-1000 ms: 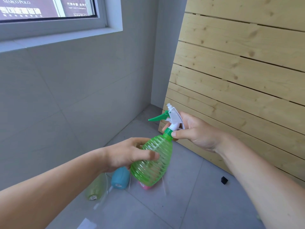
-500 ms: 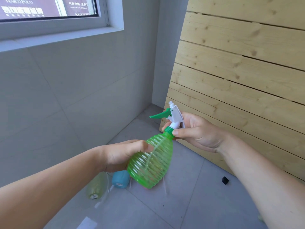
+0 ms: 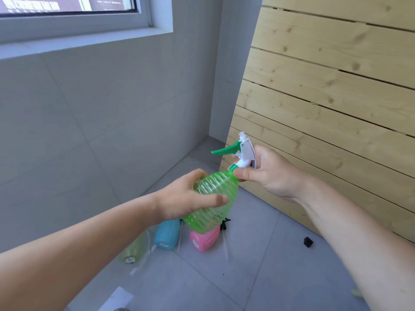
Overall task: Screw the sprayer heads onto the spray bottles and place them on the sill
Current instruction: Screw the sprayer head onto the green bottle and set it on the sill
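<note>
left hand (image 3: 182,198) thumb re-gripped green bottle (image 3: 213,203) | right hand (image 3: 269,173) fingers still pinch sprayer head (image 3: 243,151)

The grey tiled floor (image 3: 280,272) carries a blue bottle (image 3: 166,236), a pink bottle (image 3: 205,240), a yellowish bottle (image 3: 134,250) and a small black piece (image 3: 308,241).

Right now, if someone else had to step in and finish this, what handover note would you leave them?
Left hand: wrapped around the body of the green bottle, held in the air and tilted.
Right hand: pinching the green collar under the white sprayer head, which sits on the bottle's neck; how tight it is cannot be told.
On the floor, lying down: blue bottle, pink bottle, pale yellow bottle.
Sill: no bottles on the visible part.
Left: finish tightening, set the green bottle on the sill, then do the rest.
</note>
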### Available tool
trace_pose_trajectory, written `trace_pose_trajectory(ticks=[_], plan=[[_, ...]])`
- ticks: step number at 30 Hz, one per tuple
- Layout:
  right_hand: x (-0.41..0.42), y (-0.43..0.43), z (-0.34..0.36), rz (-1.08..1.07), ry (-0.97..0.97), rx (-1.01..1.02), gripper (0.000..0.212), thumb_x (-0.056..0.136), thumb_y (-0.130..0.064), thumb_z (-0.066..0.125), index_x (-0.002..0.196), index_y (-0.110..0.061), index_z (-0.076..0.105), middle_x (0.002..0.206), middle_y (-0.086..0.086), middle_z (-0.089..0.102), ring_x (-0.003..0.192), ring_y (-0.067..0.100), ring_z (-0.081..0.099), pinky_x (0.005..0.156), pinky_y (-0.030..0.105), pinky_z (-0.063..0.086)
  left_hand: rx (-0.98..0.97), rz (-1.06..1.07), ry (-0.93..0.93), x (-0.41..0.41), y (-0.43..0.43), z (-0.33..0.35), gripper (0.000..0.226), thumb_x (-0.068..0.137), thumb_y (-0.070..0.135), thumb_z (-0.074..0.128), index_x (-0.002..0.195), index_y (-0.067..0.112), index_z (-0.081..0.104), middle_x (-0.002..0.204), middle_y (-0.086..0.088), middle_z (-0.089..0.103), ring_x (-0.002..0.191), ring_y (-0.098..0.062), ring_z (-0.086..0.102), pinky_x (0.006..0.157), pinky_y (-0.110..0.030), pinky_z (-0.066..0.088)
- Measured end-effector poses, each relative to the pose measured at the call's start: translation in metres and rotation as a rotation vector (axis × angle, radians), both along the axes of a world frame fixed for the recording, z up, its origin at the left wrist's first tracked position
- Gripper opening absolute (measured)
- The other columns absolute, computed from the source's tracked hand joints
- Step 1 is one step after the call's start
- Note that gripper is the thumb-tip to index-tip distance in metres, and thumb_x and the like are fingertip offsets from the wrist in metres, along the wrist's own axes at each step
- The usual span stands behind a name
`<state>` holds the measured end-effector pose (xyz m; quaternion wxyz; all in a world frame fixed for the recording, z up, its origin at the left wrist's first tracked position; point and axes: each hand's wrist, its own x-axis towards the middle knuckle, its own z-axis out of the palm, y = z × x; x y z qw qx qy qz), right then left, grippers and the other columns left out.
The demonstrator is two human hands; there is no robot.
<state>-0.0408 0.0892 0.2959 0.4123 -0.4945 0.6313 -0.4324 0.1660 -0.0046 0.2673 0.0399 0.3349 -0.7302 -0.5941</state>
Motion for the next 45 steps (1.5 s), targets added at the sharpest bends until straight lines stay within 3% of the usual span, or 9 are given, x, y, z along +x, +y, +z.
trace_pose_trajectory(ticks=[7, 13, 19, 25, 29, 37, 40, 42, 45], plan=[[-0.002, 0.0, -0.003, 0.042, -0.1, -0.002, 0.027, 0.088, 0.005, 0.067, 0.11, -0.01, 0.06, 0.107, 0.005, 0.069, 0.113, 0.01, 0.06, 0.104, 0.034, 0.048, 0.147, -0.032, 0.077, 0.005, -0.002, -0.002, 0.058, 0.073, 0.049, 0.078, 0.122, 0.018, 0.069, 0.098, 0.0, 0.077, 0.087, -0.014, 0.076, 0.073, -0.027, 0.061], [0.004, -0.005, -0.014, -0.138, 0.036, 0.01, 0.037, 0.086, -0.041, 0.07, 0.115, -0.022, 0.06, 0.097, -0.005, 0.069, 0.087, 0.01, 0.069, 0.075, 0.033, 0.059, 0.076, 0.017, 0.061, -0.003, 0.0, -0.002, 0.056, 0.072, 0.051, 0.078, 0.119, 0.022, 0.066, 0.1, 0.003, 0.078, 0.083, -0.007, 0.077, 0.066, -0.02, 0.06], [-0.004, -0.004, -0.017, -0.114, -0.004, -0.031, 0.025, 0.086, -0.021, 0.076, 0.105, -0.029, 0.063, 0.111, 0.001, 0.074, 0.086, 0.004, 0.066, 0.063, 0.015, 0.051, -0.014, 0.013, 0.017, -0.006, 0.004, -0.005, 0.058, 0.069, 0.053, 0.081, 0.113, 0.02, 0.063, 0.094, 0.004, 0.074, 0.08, -0.011, 0.074, 0.077, -0.034, 0.061], [0.007, -0.011, -0.021, -0.145, 0.07, -0.074, 0.045, 0.076, -0.049, 0.071, 0.11, -0.025, 0.055, 0.069, -0.038, 0.062, 0.068, -0.008, 0.061, 0.061, 0.015, 0.049, -0.068, 0.019, 0.006, -0.005, 0.006, -0.002, 0.074, 0.055, 0.064, 0.08, 0.109, 0.018, 0.059, 0.092, 0.001, 0.072, 0.08, -0.015, 0.071, 0.084, -0.047, 0.063], [0.008, -0.015, -0.025, -0.249, 0.188, -0.089, 0.059, 0.07, -0.069, 0.065, 0.096, -0.017, 0.056, 0.07, -0.015, 0.06, 0.065, 0.011, 0.058, 0.066, 0.039, 0.05, -0.094, 0.009, 0.007, -0.004, 0.007, -0.002, 0.071, 0.055, 0.068, 0.078, 0.107, 0.023, 0.06, 0.093, 0.004, 0.074, 0.08, -0.011, 0.073, 0.079, -0.039, 0.063], [-0.001, -0.011, -0.027, -0.082, -0.081, -0.103, 0.04, 0.075, -0.037, 0.074, 0.111, -0.041, 0.057, 0.111, 0.0, 0.072, 0.091, 0.005, 0.065, 0.075, 0.026, 0.054, -0.089, 0.019, 0.027, -0.005, 0.005, -0.001, 0.07, 0.058, 0.063, 0.081, 0.11, 0.02, 0.061, 0.094, 0.0, 0.074, 0.081, -0.015, 0.074, 0.081, -0.042, 0.063], [0.006, -0.013, -0.027, -0.186, 0.059, -0.12, 0.044, 0.074, -0.058, 0.07, 0.108, -0.033, 0.058, 0.099, -0.017, 0.065, 0.08, -0.008, 0.063, 0.073, 0.02, 0.048, -0.09, 0.016, 0.03, -0.006, 0.007, -0.001, 0.069, 0.056, 0.065, 0.08, 0.108, 0.023, 0.061, 0.091, 0.004, 0.074, 0.077, -0.009, 0.073, 0.076, -0.035, 0.063], [0.006, -0.013, -0.026, -0.21, 0.038, -0.094, 0.061, 0.071, -0.065, 0.067, 0.109, -0.018, 0.06, 0.087, -0.009, 0.062, 0.075, 0.006, 0.061, 0.072, 0.03, 0.047, -0.103, 0.018, 0.027, -0.006, 0.007, -0.001, 0.069, 0.055, 0.067, 0.079, 0.108, 0.025, 0.061, 0.095, 0.001, 0.076, 0.08, -0.011, 0.075, 0.077, -0.036, 0.063], [0.002, -0.012, -0.026, -0.11, -0.127, -0.102, 0.045, 0.074, -0.043, 0.074, 0.113, -0.027, 0.061, 0.094, -0.007, 0.069, 0.094, 0.011, 0.066, 0.073, 0.032, 0.052, -0.108, 0.028, 0.033, -0.005, 0.005, 0.0, 0.069, 0.056, 0.066, 0.079, 0.107, 0.025, 0.061, 0.097, 0.0, 0.076, 0.086, -0.017, 0.077, 0.08, -0.041, 0.064]])
